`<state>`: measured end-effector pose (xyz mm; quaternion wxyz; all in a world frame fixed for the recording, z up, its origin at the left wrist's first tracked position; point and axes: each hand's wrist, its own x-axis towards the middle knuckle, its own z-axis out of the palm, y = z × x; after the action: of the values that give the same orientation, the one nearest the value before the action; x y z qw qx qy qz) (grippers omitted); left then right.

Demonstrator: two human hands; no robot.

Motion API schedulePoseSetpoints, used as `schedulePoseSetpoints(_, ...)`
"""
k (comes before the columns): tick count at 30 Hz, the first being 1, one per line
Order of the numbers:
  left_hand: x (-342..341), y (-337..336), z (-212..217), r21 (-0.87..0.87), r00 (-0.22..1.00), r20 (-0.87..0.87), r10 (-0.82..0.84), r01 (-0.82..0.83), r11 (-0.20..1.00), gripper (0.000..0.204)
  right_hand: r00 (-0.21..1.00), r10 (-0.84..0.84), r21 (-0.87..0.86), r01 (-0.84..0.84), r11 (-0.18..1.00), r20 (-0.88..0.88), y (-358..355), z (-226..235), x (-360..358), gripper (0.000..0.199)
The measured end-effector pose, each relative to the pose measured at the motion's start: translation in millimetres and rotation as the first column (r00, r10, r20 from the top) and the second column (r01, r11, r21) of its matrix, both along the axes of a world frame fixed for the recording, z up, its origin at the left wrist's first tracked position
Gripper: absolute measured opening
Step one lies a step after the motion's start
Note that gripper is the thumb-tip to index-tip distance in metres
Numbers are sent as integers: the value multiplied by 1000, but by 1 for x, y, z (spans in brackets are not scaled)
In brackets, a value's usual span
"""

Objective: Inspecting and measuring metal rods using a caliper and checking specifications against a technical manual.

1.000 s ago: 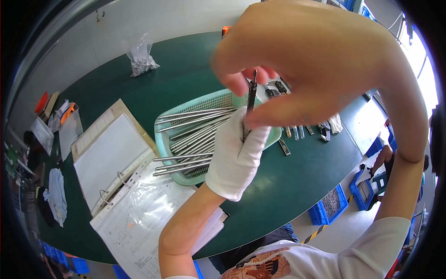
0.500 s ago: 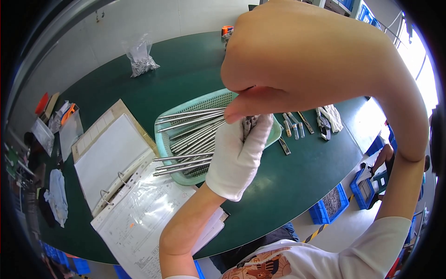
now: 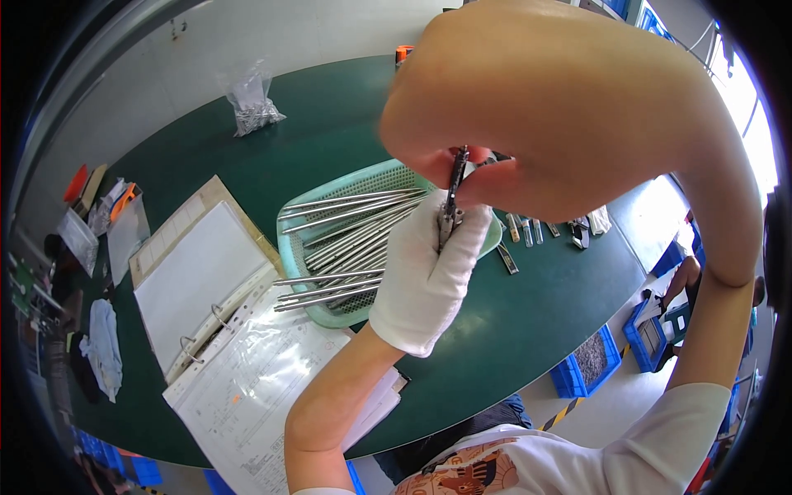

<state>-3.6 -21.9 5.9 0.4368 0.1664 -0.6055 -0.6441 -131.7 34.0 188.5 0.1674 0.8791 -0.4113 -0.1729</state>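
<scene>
My left hand [image 3: 429, 280], in a white glove, is closed around a small silver metal piece [image 3: 448, 221] that shows between thumb and fingers; its kind cannot be made out. Over it bends my bare right hand [image 3: 553, 115], its thumb and fingers pinching a slim dark tool [image 3: 458, 177]. The tool's lower end meets the metal piece; the rest of it is hidden in the hand. Just beyond the glove stands a pale green perforated basket [image 3: 283, 247] with several long shiny metal rods [image 3: 355, 247], some sticking out over its left rim.
An open ring binder [image 3: 202, 272] with papers lies left of the basket. Small vials [image 3: 528, 231], a short metal piece [image 3: 506, 258] and a black tool [image 3: 579, 233] lie to the right. A bag of metal parts [image 3: 254, 111] sits at the back. Blue bins [image 3: 584, 363] stand on the floor.
My right hand has shifted slightly and turned, so the dark tool between its fingers now shows. The left hand has barely moved.
</scene>
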Motion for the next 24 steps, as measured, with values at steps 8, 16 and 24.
schedulePoseSetpoints(8,0,1,-6,-51,995,-73,71,-75,996,19,1000,-8,1,8,1000,1,6,11,-34,13)
schedulePoseSetpoints(16,-9,4,-10,-58,989,-109,102,-108,992,18,1000,-22,5,22,1000,15,-11,0,29,14)
schedulePoseSetpoints(24,-5,-2,-4,-218,986,-94,139,-157,963,29,992,123,14,-123,992,6,-27,3,55,14)
